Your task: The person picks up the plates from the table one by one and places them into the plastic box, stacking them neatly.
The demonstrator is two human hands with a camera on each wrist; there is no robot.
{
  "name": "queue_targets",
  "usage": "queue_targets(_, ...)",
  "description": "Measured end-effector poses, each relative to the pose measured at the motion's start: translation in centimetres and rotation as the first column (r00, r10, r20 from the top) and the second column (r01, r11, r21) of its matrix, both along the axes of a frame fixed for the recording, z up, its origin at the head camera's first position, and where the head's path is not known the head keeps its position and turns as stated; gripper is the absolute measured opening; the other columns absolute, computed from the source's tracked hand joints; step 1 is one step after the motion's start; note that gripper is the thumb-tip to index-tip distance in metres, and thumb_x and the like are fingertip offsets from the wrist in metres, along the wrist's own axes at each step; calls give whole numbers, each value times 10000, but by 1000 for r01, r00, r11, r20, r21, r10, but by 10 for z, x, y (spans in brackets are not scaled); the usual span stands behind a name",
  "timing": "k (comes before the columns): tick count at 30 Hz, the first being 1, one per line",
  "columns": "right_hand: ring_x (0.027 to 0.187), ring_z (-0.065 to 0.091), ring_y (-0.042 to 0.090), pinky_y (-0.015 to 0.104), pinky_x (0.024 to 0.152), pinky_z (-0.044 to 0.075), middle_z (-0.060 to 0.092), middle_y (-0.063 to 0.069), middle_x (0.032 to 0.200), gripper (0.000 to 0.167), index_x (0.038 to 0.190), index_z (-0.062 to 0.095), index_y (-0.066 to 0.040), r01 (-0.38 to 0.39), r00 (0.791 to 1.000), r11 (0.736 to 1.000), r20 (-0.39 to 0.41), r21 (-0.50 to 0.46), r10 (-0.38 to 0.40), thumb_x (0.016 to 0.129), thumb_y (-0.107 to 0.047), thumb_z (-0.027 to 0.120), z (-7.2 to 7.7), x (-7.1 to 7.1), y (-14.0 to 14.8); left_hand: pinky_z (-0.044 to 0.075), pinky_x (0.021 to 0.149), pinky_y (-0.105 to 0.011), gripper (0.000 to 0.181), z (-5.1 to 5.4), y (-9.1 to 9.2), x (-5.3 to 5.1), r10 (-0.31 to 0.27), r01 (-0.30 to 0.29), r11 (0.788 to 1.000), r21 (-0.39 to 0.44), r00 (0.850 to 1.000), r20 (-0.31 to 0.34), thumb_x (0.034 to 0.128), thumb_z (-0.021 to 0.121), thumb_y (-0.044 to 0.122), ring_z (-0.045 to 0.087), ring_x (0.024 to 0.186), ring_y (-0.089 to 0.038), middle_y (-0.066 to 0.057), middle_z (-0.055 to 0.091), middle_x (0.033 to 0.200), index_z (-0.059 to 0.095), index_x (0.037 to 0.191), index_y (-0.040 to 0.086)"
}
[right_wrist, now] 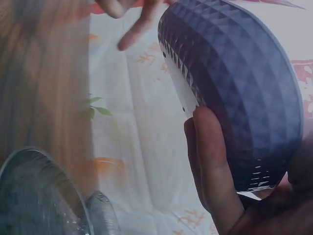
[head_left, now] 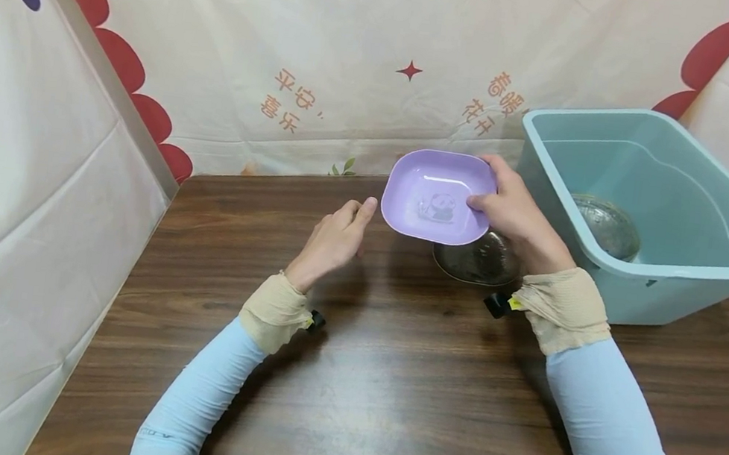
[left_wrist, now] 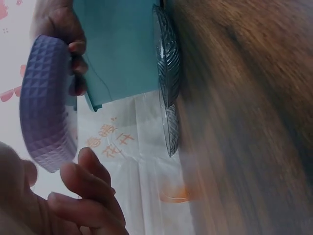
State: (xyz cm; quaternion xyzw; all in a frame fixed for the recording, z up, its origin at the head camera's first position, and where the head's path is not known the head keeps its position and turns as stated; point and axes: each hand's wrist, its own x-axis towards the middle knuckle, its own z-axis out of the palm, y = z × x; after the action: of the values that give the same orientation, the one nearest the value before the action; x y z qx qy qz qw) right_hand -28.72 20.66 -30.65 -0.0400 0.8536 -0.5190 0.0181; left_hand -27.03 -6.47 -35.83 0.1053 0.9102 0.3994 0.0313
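My right hand (head_left: 516, 209) grips the right rim of a purple rounded-square plate (head_left: 417, 203), thumb on the inside and fingers underneath. A panda picture shows on the plate's inner face, and its outside is faceted. The plate is tilted above the table. Just off its left edge is my left hand (head_left: 333, 243), holding nothing, its fingers loosely bent; a small gap shows in the head view. Below the plate, a clear ribbed dish (head_left: 478, 263) sits on the table, partly covered. A second clear dish (left_wrist: 172, 129) appears beyond it in the wrist views.
A pale teal bin (head_left: 641, 289) stands on the right, with a clear dish (head_left: 607, 227) inside it. The brown wooden table (head_left: 344, 405) reaches back to a printed white cloth (head_left: 357, 54), which also hangs at both sides.
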Motion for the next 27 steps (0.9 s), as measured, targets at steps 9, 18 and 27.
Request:
queue_targets(9,1219,474,344,231,729,516,450,259,1462,648,1516,369,-15,19,999,1000,-38,4,-19,895,120,495,9,5,3,528,772,-379,687,-2,2,4,-46,46,999,-14,999,29,1062,245,675,666,666,-213,-171,736,763,601,1270,125)
queue_targets(18,1214,465,292,207,772,490,462,248,1458,650,1522,378,-23,33,998,999,-57,-5,-33,900,114,513,13,7,5,540,662,-353,659,-1,5,3,-86,86,996,4,993,83,1064,298,660,718,617,-347,-195,752,815,567,1346,129)
queue_targets(27,1192,474,260,144,704,508,451,242,1472,660,1531,376,-28,44,997,998,-61,-35,-46,907,130,519,15,6,7,556,749,-370,607,-1,4,3,-70,70,998,7,993,90,1068,345,631,724,616,-367,-168,766,809,576,1339,139)
